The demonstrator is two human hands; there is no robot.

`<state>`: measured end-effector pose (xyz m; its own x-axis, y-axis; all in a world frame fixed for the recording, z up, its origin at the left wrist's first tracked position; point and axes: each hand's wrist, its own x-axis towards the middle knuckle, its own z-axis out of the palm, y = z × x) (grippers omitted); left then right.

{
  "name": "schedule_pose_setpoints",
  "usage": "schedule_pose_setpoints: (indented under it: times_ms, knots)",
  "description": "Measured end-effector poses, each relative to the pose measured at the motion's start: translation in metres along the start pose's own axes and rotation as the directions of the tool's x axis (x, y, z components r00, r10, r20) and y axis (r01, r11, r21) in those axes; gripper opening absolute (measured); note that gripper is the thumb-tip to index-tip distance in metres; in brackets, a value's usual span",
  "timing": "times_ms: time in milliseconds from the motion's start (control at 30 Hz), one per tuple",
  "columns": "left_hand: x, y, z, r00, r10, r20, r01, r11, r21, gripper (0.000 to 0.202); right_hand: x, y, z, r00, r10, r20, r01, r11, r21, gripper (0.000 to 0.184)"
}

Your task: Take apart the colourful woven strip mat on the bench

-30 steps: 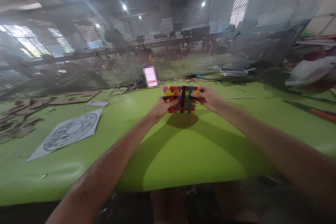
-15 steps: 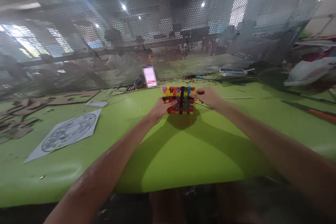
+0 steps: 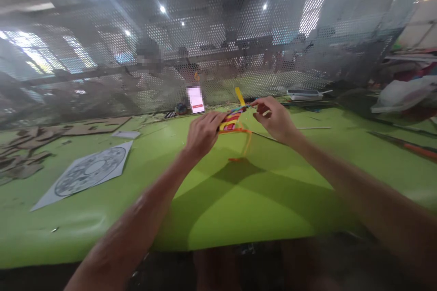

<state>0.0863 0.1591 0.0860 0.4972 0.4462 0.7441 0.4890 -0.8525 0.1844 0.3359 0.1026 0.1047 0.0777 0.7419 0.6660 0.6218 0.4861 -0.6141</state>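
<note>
A small woven mat of coloured strips (image 3: 231, 122), with red and yellow bands showing, is tilted above the green table. My left hand (image 3: 204, 132) grips its left side, with the fingers over the top. My right hand (image 3: 275, 120) is at the far right corner, its fingers curled and the fingertips at a bluish strip end; the exact grip is blurred. A loose yellow strip (image 3: 240, 96) sticks up behind the mat. From the near edge an orange strip (image 3: 248, 142) hangs down and bends toward the table.
On the green table (image 3: 239, 209) lie cardboard scraps (image 3: 30, 143) and a printed paper ring pattern (image 3: 92, 170) at left. A lit phone (image 3: 196, 100) leans near the perforated metal screen (image 3: 218, 45). A white tray (image 3: 303, 94), a thin stick (image 3: 314, 127) and an orange-handled tool (image 3: 418, 148) lie right.
The mat has been turned from facing me to a tilted, flatter pose, showing another side and loose yellow and orange strips. My left hand has moved over its top; my right hand rose slightly.
</note>
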Motion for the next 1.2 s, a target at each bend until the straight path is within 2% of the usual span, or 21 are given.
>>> schedule_pose_setpoints:
  times_ms: [33,100,167,233,300,367,433,500,567,633,700,733,767,800,833,900,967,1000,1100,1200]
  knots:
    - [0.000,0.001,-0.003,0.997,0.071,-0.044,-0.066,0.991,0.114,0.037,-0.002,-0.007,0.003,0.999,0.044,-0.003,-0.044,0.996,0.078,0.022]
    - [0.000,0.001,-0.004,0.985,0.144,-0.098,-0.113,0.955,0.274,0.040,-0.007,-0.019,0.010,0.972,0.225,0.064,-0.234,0.938,0.257,0.020]
    - [-0.001,0.003,0.001,0.979,0.168,-0.111,-0.119,0.927,0.355,0.042,-0.014,-0.027,0.018,0.882,0.387,0.267,-0.464,0.811,0.357,0.031]
    - [-0.003,0.005,0.008,0.981,0.159,-0.113,-0.103,0.916,0.388,0.045,-0.022,-0.033,0.027,0.783,0.406,0.472,-0.590,0.725,0.355,0.041]
    - [-0.005,0.009,0.014,0.985,0.132,-0.113,-0.076,0.913,0.401,0.047,-0.030,-0.037,0.036,0.746,0.377,0.549,-0.614,0.708,0.348,0.038]
    - [-0.007,0.014,0.019,0.989,0.106,-0.107,-0.054,0.914,0.402,0.049,-0.035,-0.041,0.043,0.756,0.364,0.545,-0.603,0.712,0.361,0.030]
    - [-0.008,0.017,0.022,0.989,0.125,-0.073,-0.088,0.920,0.381,0.054,-0.038,-0.040,0.047,0.779,0.363,0.511,-0.583,0.719,0.379,0.025]
    - [-0.009,0.016,0.024,0.977,0.214,0.007,-0.205,0.923,0.325,0.059,-0.037,-0.035,0.048,0.810,0.361,0.462,-0.557,0.722,0.411,0.022]
    - [-0.009,0.008,0.026,0.944,0.315,0.101,-0.330,0.915,0.232,0.060,-0.032,-0.026,0.046,0.842,0.361,0.401,-0.524,0.724,0.448,0.020]
    - [-0.008,-0.004,0.028,0.932,0.336,0.132,-0.352,0.928,0.124,0.064,-0.026,-0.014,0.041,0.868,0.366,0.337,-0.490,0.744,0.454,0.019]
    - [-0.006,-0.019,0.028,0.974,0.224,0.039,-0.224,0.975,0.009,0.076,-0.020,-0.004,0.033,0.879,0.362,0.309,-0.465,0.793,0.393,0.020]
    - [-0.004,-0.025,0.028,0.994,0.102,-0.042,-0.105,0.993,-0.062,0.086,-0.017,0.000,0.029,0.878,0.351,0.326,-0.458,0.815,0.355,0.021]
    - [-0.002,-0.031,0.027,0.994,-0.033,-0.107,0.017,0.989,-0.146,0.095,-0.015,0.003,0.025,0.871,0.335,0.358,-0.454,0.828,0.329,0.022]
    - [-0.001,-0.035,0.026,0.980,-0.163,-0.110,0.132,0.960,-0.245,0.099,-0.013,0.005,0.021,0.859,0.315,0.403,-0.454,0.834,0.315,0.022]
    - [0.000,-0.037,0.025,0.958,-0.283,-0.040,0.251,0.901,-0.353,0.096,-0.012,0.006,0.018,0.845,0.295,0.446,-0.456,0.833,0.314,0.022]
    - [0.000,-0.038,0.023,0.877,-0.422,0.229,0.477,0.714,-0.513,0.080,-0.011,0.007,0.013,0.828,0.268,0.493,-0.458,0.830,0.319,0.024]
    - [-0.001,-0.036,0.020,0.784,-0.420,0.456,0.620,0.532,-0.576,0.063,-0.010,0.006,0.011,0.833,0.286,0.474,-0.455,0.841,0.294,0.030]
    - [-0.002,-0.033,0.019,0.762,-0.402,0.507,0.647,0.476,-0.596,0.057,-0.010,0.006,0.011,0.840,0.303,0.449,-0.452,0.849,0.272,0.033]
    - [-0.003,-0.025,0.015,0.761,-0.382,0.524,0.647,0.402,-0.648,0.046,-0.010,0.007,0.013,0.869,0.332,0.366,-0.429,0.875,0.224,0.045]
    - [-0.002,-0.014,0.014,0.733,-0.393,0.555,0.676,0.323,-0.663,0.045,-0.010,0.006,0.015,0.921,0.252,0.297,-0.318,0.927,0.198,0.051]
